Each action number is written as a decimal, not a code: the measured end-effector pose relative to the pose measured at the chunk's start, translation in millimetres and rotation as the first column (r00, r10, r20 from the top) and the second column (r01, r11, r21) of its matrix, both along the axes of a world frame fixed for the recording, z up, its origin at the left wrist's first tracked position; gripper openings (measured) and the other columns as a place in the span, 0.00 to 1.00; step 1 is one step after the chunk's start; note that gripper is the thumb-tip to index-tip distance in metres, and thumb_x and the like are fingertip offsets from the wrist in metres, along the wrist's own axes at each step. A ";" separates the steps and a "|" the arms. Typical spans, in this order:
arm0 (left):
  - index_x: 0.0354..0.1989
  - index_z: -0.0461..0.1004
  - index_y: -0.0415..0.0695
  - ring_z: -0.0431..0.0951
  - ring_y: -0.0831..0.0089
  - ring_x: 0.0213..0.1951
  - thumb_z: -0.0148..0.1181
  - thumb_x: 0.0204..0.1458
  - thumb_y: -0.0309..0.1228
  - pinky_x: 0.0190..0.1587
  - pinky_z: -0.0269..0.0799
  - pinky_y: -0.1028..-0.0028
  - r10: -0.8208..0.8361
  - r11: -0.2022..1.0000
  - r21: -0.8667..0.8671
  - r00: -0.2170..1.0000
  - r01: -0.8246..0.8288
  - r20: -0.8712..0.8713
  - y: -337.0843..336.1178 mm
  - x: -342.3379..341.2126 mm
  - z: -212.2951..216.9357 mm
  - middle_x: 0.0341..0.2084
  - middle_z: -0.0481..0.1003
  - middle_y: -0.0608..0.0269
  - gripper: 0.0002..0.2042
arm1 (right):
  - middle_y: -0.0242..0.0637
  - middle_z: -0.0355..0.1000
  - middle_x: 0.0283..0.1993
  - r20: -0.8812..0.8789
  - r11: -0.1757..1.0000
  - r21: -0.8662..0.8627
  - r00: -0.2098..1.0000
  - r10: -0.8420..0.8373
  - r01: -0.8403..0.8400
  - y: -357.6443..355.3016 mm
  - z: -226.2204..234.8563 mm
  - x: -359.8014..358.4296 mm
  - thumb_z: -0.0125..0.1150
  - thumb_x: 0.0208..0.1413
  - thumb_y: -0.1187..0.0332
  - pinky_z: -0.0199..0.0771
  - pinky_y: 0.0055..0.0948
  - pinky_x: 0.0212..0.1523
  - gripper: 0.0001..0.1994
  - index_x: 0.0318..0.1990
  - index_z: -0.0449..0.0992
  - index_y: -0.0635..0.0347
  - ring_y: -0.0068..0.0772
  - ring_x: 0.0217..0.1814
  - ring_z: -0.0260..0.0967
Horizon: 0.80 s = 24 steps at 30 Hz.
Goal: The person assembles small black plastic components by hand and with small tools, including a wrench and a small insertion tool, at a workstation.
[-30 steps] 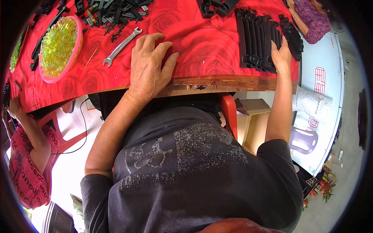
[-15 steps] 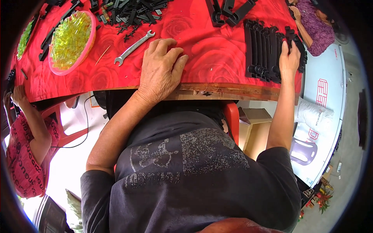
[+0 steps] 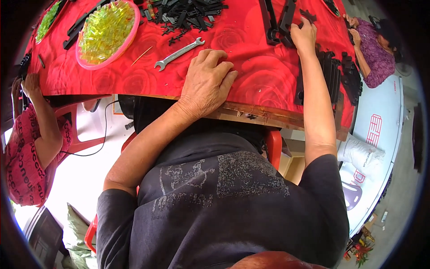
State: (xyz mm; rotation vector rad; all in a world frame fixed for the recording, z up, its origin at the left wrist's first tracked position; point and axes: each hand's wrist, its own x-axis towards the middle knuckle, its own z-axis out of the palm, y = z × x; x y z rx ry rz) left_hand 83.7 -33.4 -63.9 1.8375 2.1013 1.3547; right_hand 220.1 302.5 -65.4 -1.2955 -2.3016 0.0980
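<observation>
My left hand [image 3: 208, 80] rests on the red cloth near the table's front edge, fingers loosely curled and apart, holding nothing. A silver open-ended wrench [image 3: 179, 54] lies just beyond it. My right hand [image 3: 305, 38] is farther out to the right, its fingers closed, with a small black plastic part [image 3: 308, 16] at the fingertips. Right beside that hand lie long black plastic bars [image 3: 272, 24]. Below it, partly hidden by my forearm, is a row of black plastic pieces [image 3: 330, 74].
A pink-rimmed basket [image 3: 134, 33] of yellow-green clear pieces stands at the left, near a thin stick [image 3: 142, 55]. Small black parts [image 3: 192, 13] are heaped behind the wrench. Co-workers sit at the left [image 3: 33, 157] and far right [image 3: 376, 54]. A white panel [image 3: 380, 125] lies right.
My right hand has moved away and left, from the row of black pieces to beside the long bars, with the small part. My left hand stays on the cloth. The view has shifted.
</observation>
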 end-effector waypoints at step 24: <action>0.38 0.77 0.39 0.72 0.54 0.48 0.64 0.48 0.26 0.50 0.69 0.60 -0.011 1.000 -0.015 0.999 0.011 0.032 -3.6 -1.7 0.8 0.44 0.73 0.55 0.10 | 0.48 0.77 0.47 -0.820 0.738 -0.423 0.569 -0.064 -0.526 -130.4 71.7 -12.6 0.42 0.59 0.79 0.75 0.25 0.43 0.24 0.64 0.62 0.69 0.28 0.41 0.76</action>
